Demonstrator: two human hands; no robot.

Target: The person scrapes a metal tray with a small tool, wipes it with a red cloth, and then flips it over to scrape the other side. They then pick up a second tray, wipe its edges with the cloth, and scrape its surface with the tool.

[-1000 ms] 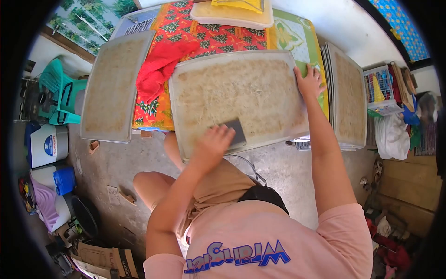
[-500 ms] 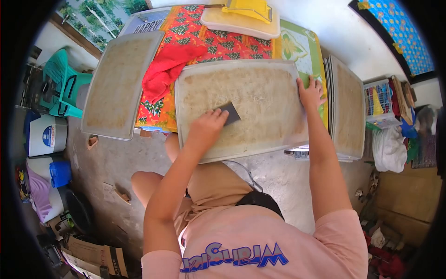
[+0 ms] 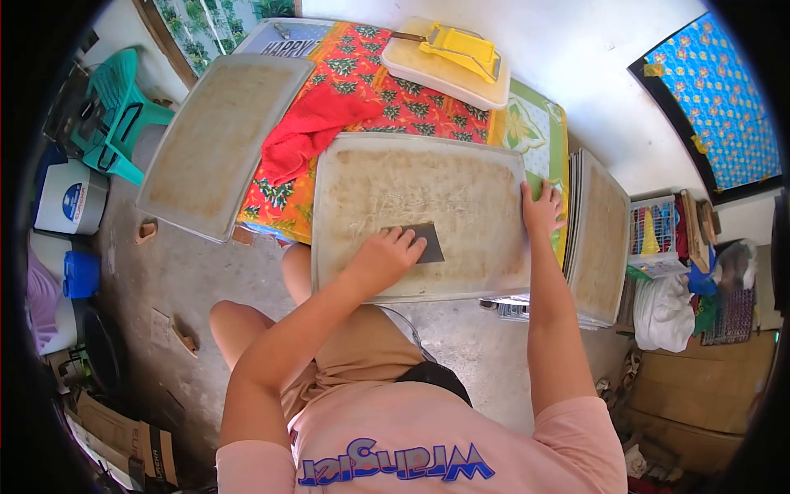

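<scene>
A flat, worn, beige-brown board (image 3: 461, 181) with a pale rim lies in front of me, its near edge over my lap. Pressed flat on its surface is a dark grey square sheet (image 3: 429, 245), like sandpaper, under the fingers of my left hand (image 3: 387, 259). At the board's right edge rests my right hand (image 3: 543, 212), its thumb touching the rim and its fingers spread over the green and yellow tablecloth (image 3: 547, 136).
Another board (image 3: 222, 140) lies to the left, beside a red cloth (image 3: 309, 132). A white tub (image 3: 411, 62) carries a yellow tool (image 3: 465, 49) at the back. Several boards (image 3: 601, 230) stand stacked at the right. A green chair (image 3: 123, 115) is at far left.
My left hand has slid the dark sheet toward me and slightly right across the board. My right hand keeps its place at the board's edge. The camera view has shifted and tilted.
</scene>
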